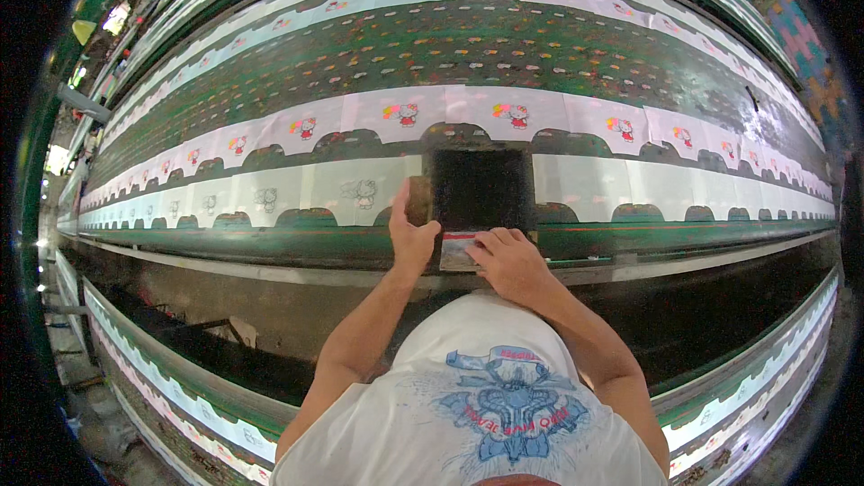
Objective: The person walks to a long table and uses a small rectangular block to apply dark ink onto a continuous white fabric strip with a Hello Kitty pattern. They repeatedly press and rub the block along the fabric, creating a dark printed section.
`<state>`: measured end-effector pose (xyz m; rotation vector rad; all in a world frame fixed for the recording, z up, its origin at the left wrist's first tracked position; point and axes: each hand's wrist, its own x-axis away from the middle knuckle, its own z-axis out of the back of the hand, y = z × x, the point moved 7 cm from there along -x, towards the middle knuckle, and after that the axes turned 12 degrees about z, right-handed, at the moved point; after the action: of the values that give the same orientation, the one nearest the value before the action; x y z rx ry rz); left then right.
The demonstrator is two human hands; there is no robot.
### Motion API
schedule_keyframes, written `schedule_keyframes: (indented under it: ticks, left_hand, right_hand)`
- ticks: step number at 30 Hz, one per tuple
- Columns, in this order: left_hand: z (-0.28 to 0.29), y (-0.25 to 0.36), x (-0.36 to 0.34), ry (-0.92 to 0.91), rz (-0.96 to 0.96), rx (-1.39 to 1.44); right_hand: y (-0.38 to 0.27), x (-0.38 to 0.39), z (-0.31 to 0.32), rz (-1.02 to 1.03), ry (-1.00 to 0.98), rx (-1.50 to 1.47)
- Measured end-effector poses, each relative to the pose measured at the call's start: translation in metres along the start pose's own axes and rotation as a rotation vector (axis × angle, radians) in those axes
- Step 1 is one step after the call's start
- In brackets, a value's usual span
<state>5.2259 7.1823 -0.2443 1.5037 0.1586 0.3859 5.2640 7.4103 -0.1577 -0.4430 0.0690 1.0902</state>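
Note:
A screen printing frame point(481, 191) with a dark, nearly black mesh lies across the near row of white cut pieces on a long green table. My left hand point(413, 236) is closed around the brown left side of this frame, with its index finger stretched along the edge. My right hand point(515, 261) is closed at the frame's near end, beside a greyish flat part with a red strip point(458, 252). Its own fingers hide what they grip. Left of the frame, white pieces point(358, 193) carry a black outline of a cartoon figure. Those to the right point(585, 187) are blank.
Beyond lies a row of white pieces point(407, 113) printed with coloured cartoon figures and balloons. Farther rows cross the green table point(486, 49). A pale rail point(270, 270) runs along the near edge. Behind me, other tables point(189, 423) hold more printed pieces.

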Motion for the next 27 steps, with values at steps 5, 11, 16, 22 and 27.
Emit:
schedule_keyframes:
  ticks: [5,11,16,22,27]
  left_hand:
    - [0.001,0.004,0.002,0.001,-0.002,-0.029]
    - [0.007,0.001,-0.019,-0.036,0.039,-0.030]
    - [0.009,-0.020,-0.028,-0.110,0.147,0.144]
    - [0.010,-0.008,-0.023,-0.085,0.078,0.050]
    - [0.011,-0.009,-0.024,-0.077,0.086,0.021]
  right_hand:
    - [0.027,-0.019,0.003,-0.018,-0.207,-0.008]
    - [0.109,-0.072,0.021,-0.126,-0.197,-0.072]
    - [0.150,-0.096,0.022,-0.150,0.018,-0.007]
    - [0.116,-0.079,0.013,-0.166,-0.020,-0.045]
    - [0.061,-0.050,0.002,-0.142,-0.026,0.012]
